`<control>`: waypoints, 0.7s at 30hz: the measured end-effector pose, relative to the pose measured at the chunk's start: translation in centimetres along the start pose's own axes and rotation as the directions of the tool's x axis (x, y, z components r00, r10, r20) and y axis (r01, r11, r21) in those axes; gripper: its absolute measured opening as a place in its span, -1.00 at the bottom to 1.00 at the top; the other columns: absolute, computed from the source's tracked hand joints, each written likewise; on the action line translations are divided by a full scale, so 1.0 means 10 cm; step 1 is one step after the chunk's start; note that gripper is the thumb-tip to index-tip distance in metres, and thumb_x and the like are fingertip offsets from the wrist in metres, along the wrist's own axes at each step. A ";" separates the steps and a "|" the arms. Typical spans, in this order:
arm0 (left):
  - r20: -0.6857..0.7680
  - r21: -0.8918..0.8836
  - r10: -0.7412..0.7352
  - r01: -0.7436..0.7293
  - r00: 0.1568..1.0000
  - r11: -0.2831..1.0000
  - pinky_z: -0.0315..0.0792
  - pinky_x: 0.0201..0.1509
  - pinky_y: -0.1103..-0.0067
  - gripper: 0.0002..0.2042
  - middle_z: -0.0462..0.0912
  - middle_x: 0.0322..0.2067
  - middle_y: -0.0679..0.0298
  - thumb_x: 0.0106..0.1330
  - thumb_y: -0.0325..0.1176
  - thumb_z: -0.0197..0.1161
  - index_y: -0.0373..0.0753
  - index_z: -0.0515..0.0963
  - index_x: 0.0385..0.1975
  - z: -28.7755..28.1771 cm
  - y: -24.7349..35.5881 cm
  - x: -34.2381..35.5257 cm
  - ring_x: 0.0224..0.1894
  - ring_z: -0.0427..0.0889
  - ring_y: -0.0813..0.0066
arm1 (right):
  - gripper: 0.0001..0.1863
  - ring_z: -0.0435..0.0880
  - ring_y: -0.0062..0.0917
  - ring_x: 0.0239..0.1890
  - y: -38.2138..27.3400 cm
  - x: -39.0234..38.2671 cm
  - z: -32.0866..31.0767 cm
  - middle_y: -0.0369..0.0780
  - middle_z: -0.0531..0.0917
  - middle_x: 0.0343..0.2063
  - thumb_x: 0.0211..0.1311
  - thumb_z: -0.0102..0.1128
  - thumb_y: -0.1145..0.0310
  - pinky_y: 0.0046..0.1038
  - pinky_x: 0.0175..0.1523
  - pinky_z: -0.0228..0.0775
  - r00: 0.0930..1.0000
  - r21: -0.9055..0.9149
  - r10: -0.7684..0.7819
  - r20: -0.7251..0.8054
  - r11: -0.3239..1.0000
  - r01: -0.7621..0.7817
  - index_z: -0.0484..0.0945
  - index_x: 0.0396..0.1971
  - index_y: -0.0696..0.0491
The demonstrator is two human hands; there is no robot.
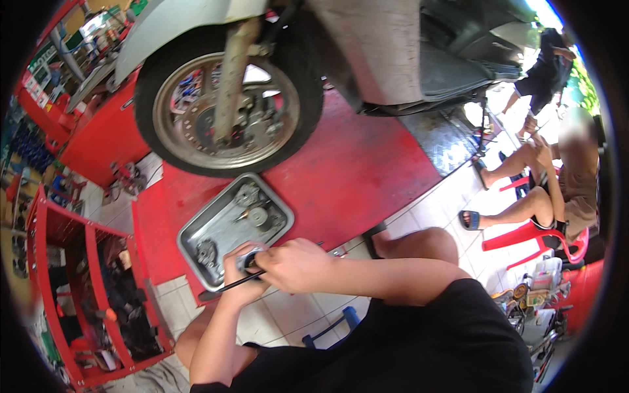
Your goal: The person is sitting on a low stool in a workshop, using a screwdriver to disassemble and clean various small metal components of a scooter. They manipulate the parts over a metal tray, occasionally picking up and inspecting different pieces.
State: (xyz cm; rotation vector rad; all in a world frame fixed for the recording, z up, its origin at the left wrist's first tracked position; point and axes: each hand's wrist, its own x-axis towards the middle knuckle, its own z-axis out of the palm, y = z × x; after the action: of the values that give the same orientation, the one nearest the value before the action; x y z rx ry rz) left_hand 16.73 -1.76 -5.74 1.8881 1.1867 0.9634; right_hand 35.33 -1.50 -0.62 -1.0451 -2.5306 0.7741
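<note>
In front of my body, both hands are closed and close together over the near edge of a metal tray (226,230). My left hand (237,280) grips a small metal part (249,261), mostly covered by fingers. My right hand (298,265) is wrapped round a thin black rod (241,282), which crosses beside the metal part; its exact kind is unclear. Inside the tray lie a round metal part (259,218), a greyish metal casting (246,195) at the far end and a darker metal piece (207,253) at the near left.
The tray rests on a red platform (367,167) below a scooter's front wheel (229,147). A red tool rack (92,262) stands at left. At right, a person (576,177) sits on a red plastic chair (524,239); another person (547,72) is farther back. A blue stool (350,319) is below me.
</note>
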 end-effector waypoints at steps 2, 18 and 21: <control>-0.046 -0.038 -0.030 0.028 0.999 0.999 0.52 -0.10 0.53 -0.68 0.68 -0.33 0.18 -0.20 -0.53 0.43 -0.35 0.59 -0.35 0.01 0.03 0.01 -0.27 0.67 0.39 | -0.70 0.72 -0.06 -0.45 -0.02 0.10 -0.04 0.01 0.68 -0.52 0.22 0.19 0.20 -0.10 -0.32 0.56 1.000 -0.002 0.016 -0.013 1.000 -0.016 0.56 -0.37 0.19; -0.338 -0.843 -0.718 0.144 0.608 0.519 0.59 -0.25 0.39 -0.70 0.66 -0.26 0.21 0.06 -0.60 0.33 -0.25 0.53 -0.18 -0.70 -0.47 0.24 -0.24 0.69 0.31 | -0.71 0.63 0.02 -0.39 0.51 0.16 -0.33 0.03 0.64 -0.49 0.29 0.20 0.19 -0.06 -0.31 0.46 0.936 0.119 0.235 -0.262 0.970 -0.210 0.58 -0.46 0.13; -0.255 -0.944 -0.785 0.031 0.565 0.328 0.56 -0.22 0.36 -0.72 0.65 -0.21 0.24 0.11 -0.57 0.30 -0.18 0.50 -0.17 -1.06 -0.63 0.19 -0.20 0.68 0.32 | -0.71 0.63 0.03 -0.38 0.72 0.07 -0.05 0.01 0.65 -0.49 0.28 0.21 0.19 -0.04 -0.28 0.46 0.962 0.019 0.222 -0.156 0.975 -0.222 0.58 -0.46 0.13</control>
State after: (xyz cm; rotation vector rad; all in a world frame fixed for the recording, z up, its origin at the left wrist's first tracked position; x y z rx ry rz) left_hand 5.59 3.88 -5.62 0.1990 1.1289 1.5925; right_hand 39.07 3.48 -4.40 -1.3506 -2.3063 0.7183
